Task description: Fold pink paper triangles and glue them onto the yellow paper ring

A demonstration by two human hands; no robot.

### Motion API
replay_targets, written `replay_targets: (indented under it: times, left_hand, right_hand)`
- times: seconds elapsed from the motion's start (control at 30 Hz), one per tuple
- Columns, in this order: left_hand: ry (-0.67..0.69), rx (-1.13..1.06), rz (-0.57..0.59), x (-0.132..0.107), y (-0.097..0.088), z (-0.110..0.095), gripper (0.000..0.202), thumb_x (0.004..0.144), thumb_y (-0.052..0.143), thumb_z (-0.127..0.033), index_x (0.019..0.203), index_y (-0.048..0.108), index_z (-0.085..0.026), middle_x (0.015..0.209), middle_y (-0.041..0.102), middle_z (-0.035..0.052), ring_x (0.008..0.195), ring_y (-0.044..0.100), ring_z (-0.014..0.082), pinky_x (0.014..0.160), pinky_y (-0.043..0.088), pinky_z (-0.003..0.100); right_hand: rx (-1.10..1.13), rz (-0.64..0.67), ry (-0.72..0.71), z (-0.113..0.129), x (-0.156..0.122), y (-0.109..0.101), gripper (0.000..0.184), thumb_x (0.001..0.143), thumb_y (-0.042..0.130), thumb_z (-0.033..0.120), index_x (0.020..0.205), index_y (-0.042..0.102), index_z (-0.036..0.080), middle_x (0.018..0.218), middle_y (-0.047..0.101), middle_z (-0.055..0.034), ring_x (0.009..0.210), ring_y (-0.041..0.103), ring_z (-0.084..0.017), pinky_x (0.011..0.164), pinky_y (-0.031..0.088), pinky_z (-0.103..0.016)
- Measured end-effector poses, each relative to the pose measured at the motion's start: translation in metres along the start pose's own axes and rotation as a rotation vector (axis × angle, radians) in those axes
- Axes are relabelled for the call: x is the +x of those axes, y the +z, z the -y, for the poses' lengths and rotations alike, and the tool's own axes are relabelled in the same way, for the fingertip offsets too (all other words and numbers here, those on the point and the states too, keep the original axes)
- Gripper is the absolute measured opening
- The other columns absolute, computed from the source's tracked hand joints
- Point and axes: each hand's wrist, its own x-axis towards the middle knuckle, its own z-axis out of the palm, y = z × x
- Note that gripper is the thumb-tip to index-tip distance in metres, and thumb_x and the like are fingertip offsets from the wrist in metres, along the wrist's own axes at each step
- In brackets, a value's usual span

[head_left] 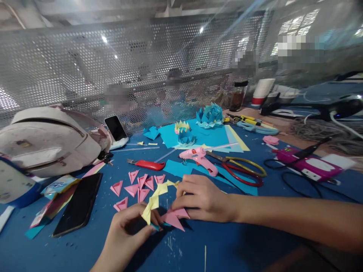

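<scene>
My left hand [123, 228] pinches the near left side of a folded-paper chain [153, 202], thumb and fingers closed on it. Yellow pointed pieces run along its top, with pink points [174, 220] at the front and a bit of blue underneath. My right hand [200, 196] grips the chain's right side; its fingertips are partly hidden behind the paper. Several loose pink folded triangles [132, 190] lie just beyond my left hand. A pink glue gun [198, 156] rests on its side past my right hand, beside red-and-yellow-handled scissors [241, 170].
A red utility knife [150, 165] lies behind the triangles. Blue paper lotuses [211, 115] stand on blue sheets [170, 136] at the back. Left are a black phone [79, 206] and a pale backpack [51, 139]. A magenta power strip [309, 164] with cables lies right.
</scene>
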Motion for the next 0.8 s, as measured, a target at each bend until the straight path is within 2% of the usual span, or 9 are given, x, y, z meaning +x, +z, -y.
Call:
replay_targets:
  times: [0.13,0.37,0.6,0.8]
  left_hand:
    - [0.082,-0.002,0.029,0.001,0.002,-0.004,0.01,0.081,0.07,-0.013,0.074,0.072,-0.021,0.074,0.076,0.0005,0.071,0.073,0.0146,0.068,0.056,0.019]
    - [0.118,0.03,0.042,0.0,0.0,-0.003,0.013,0.083,0.066,-0.011,0.077,0.07,-0.022,0.077,0.075,-0.0007,0.072,0.072,0.0128,0.069,0.056,0.018]
    - [0.216,0.185,0.001,0.0,0.009,-0.003,0.011,0.082,0.073,-0.015,0.081,0.066,-0.022,0.081,0.073,-0.0019,0.076,0.07,0.0122,0.072,0.055,0.018]
    - [0.331,0.333,0.083,-0.008,0.004,0.002,0.014,0.088,0.065,-0.01,0.091,0.065,-0.023,0.09,0.074,0.0005,0.081,0.071,0.0136,0.076,0.055,0.02]
  right_hand:
    - [-0.03,0.009,-0.043,0.005,0.0,-0.001,0.021,0.101,0.051,0.026,0.103,0.071,0.021,0.091,0.066,-0.0036,0.077,0.048,-0.017,0.069,0.037,-0.03]
    - [-0.062,-0.081,-0.122,0.006,0.001,0.001,0.018,0.099,0.055,0.025,0.094,0.071,0.019,0.086,0.066,-0.0019,0.072,0.044,-0.016,0.065,0.034,-0.03]
    - [-0.09,-0.161,-0.194,0.01,0.006,-0.001,0.022,0.1,0.053,0.023,0.09,0.072,0.017,0.077,0.067,-0.0015,0.069,0.043,-0.016,0.06,0.033,-0.031]
    - [-0.173,-0.204,-0.274,0.014,0.007,0.002,0.017,0.096,0.059,0.02,0.087,0.073,0.017,0.075,0.068,0.0003,0.067,0.043,-0.015,0.055,0.029,-0.031]
